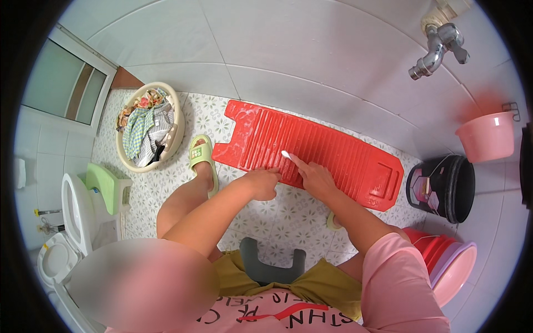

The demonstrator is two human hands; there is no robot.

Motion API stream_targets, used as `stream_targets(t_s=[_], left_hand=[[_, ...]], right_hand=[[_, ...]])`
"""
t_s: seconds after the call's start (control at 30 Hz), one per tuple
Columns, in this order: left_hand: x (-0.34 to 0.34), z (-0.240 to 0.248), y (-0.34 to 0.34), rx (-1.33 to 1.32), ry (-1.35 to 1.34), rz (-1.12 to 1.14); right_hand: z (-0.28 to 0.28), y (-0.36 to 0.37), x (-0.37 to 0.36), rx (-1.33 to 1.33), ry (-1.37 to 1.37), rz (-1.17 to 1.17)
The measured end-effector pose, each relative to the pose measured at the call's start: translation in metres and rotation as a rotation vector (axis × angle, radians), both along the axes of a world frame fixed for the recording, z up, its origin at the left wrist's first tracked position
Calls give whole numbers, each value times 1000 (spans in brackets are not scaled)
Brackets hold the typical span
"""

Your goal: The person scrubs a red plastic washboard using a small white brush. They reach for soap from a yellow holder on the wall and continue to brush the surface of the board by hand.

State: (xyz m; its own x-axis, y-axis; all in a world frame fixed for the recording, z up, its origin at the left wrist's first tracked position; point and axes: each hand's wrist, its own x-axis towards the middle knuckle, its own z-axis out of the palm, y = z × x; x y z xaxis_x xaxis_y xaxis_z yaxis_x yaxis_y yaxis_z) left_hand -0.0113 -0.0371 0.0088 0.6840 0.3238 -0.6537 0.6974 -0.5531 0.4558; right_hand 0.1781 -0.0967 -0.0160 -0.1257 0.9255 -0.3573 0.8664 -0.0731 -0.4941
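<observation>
A long red ridged washboard [311, 147] lies slantwise before me, wet and shiny at its left part. My left hand [262, 184] is at its near edge, fingers mostly curled in and the index finger reaching onto the board; I see nothing in it. Over the ridges, my right hand [317, 178] is closed, its extended index finger meeting a small white thing [285, 154] whose kind I cannot make out. The palm side of both hands is hidden.
Left stands a cream basin [179, 133] of clothes, with a green stool [102, 183] and white toilet [69, 222] nearer. Right are a black bucket [461, 188], red bucket [425, 244], pink basin [455, 275] and hanging pink bucket [488, 137]. A metal tap [438, 50] juts from the wall.
</observation>
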Motion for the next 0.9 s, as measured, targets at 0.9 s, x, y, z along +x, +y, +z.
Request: stream_targets(t_s=[0.9], left_hand=[[8, -5, 0, 13, 27, 3]], right_hand=[[3, -1, 1, 18, -34, 9]])
